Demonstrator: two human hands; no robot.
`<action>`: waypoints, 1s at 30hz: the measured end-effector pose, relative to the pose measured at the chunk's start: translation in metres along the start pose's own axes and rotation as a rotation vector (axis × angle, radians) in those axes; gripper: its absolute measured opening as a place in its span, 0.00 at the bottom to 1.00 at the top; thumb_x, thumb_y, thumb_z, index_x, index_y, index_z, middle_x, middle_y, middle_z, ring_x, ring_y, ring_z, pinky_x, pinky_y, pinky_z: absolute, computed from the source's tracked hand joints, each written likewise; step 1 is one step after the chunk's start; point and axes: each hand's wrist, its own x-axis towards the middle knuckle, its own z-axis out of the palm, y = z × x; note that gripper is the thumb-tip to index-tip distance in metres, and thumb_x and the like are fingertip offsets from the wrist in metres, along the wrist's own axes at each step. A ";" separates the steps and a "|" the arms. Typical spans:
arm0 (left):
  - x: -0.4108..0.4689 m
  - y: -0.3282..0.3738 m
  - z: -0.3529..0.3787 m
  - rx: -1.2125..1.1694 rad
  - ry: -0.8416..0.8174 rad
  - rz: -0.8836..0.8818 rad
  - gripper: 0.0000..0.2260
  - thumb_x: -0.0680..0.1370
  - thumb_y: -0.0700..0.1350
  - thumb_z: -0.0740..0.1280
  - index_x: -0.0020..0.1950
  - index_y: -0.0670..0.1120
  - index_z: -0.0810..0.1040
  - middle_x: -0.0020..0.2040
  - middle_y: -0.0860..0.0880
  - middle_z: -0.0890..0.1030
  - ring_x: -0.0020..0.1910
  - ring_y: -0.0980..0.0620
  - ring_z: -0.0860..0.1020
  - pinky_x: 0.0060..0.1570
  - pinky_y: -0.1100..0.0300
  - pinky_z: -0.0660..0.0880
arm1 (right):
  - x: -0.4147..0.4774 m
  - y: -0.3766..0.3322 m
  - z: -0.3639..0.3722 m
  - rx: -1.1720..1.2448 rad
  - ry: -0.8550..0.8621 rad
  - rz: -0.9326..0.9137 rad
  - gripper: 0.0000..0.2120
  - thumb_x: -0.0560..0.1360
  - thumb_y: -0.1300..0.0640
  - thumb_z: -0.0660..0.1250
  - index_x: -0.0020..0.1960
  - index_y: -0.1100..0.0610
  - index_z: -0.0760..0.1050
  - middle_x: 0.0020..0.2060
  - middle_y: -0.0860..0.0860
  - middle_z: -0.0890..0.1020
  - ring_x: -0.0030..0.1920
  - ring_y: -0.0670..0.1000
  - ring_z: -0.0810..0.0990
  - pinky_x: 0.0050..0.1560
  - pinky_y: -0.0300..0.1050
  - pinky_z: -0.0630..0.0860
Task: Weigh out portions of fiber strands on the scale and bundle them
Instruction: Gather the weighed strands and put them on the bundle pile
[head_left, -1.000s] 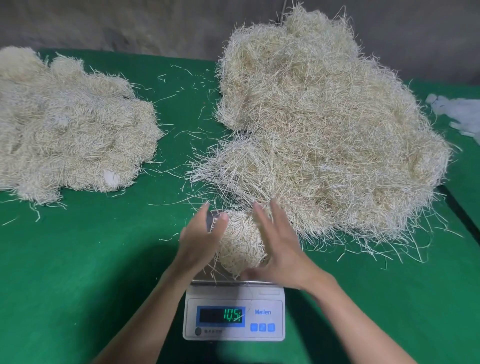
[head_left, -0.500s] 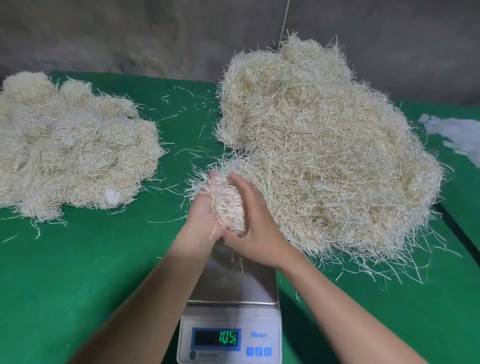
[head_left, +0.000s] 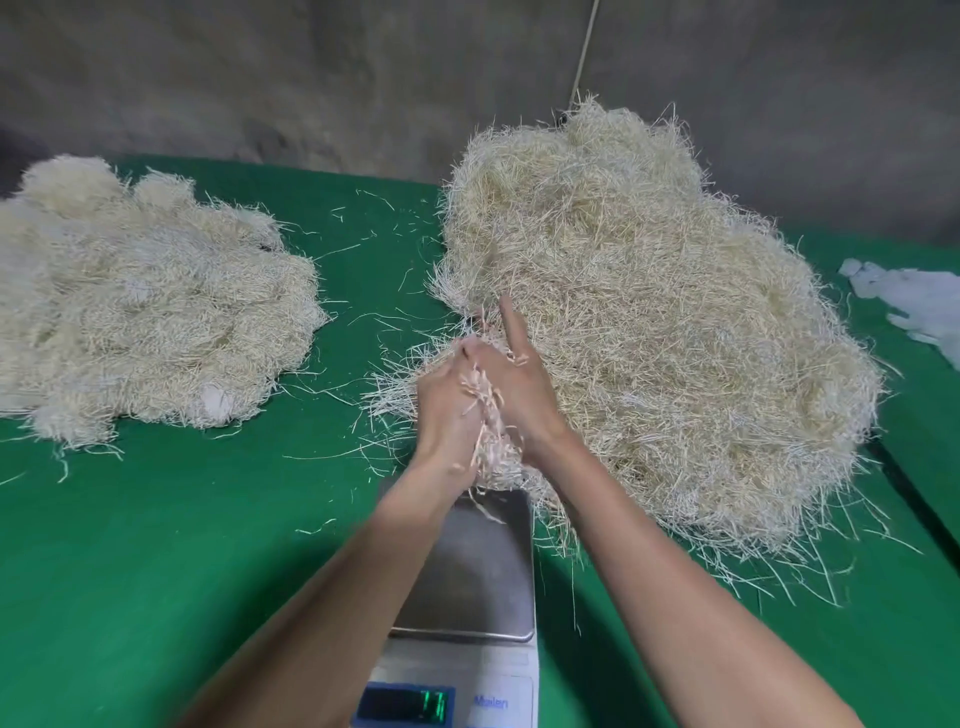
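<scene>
Lifted off the scale (head_left: 478, 571) since a second ago, the portion (head_left: 491, 452) of fiber strands now sits squeezed between both hands, above the far end of the pan. I judge the weighing is done and the gathering has begun. The left hand (head_left: 447, 410) wraps its fingers round the strands. The right hand (head_left: 514, 395) clasps them from the other side, with its index finger sticking out straight. Next I'd want the strands aligned and bound tight without shedding strays.

A bare grey wall (head_left: 260, 78) rises beyond the grip, and a green table cover (head_left: 182, 545) spreads beneath it. The loose heap (head_left: 649, 364) lies just right of the hands, a paler pile (head_left: 145, 322) well to their left, and white scraps (head_left: 919, 301) far right. The scale's display (head_left: 405, 704), nearer me than the grip, is too blurred to read.
</scene>
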 end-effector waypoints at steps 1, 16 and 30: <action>0.003 0.006 0.001 0.073 -0.029 0.037 0.19 0.81 0.39 0.59 0.29 0.45 0.69 0.23 0.49 0.67 0.19 0.54 0.69 0.21 0.66 0.66 | 0.002 0.000 -0.002 0.075 0.010 0.015 0.29 0.77 0.41 0.59 0.74 0.35 0.50 0.76 0.41 0.50 0.75 0.49 0.54 0.70 0.64 0.59; -0.007 -0.025 0.000 0.369 -0.059 0.112 0.51 0.54 0.79 0.64 0.74 0.59 0.60 0.75 0.57 0.60 0.72 0.58 0.59 0.68 0.58 0.57 | 0.015 0.018 -0.022 0.728 0.350 0.446 0.25 0.78 0.45 0.60 0.67 0.62 0.66 0.54 0.55 0.78 0.51 0.54 0.80 0.45 0.51 0.79; 0.010 -0.004 0.012 0.025 0.081 -0.106 0.16 0.81 0.48 0.59 0.35 0.45 0.72 0.23 0.49 0.70 0.20 0.55 0.72 0.22 0.69 0.67 | -0.008 0.023 -0.004 -0.233 0.439 -0.380 0.20 0.79 0.49 0.57 0.29 0.51 0.64 0.22 0.44 0.64 0.24 0.44 0.60 0.27 0.40 0.59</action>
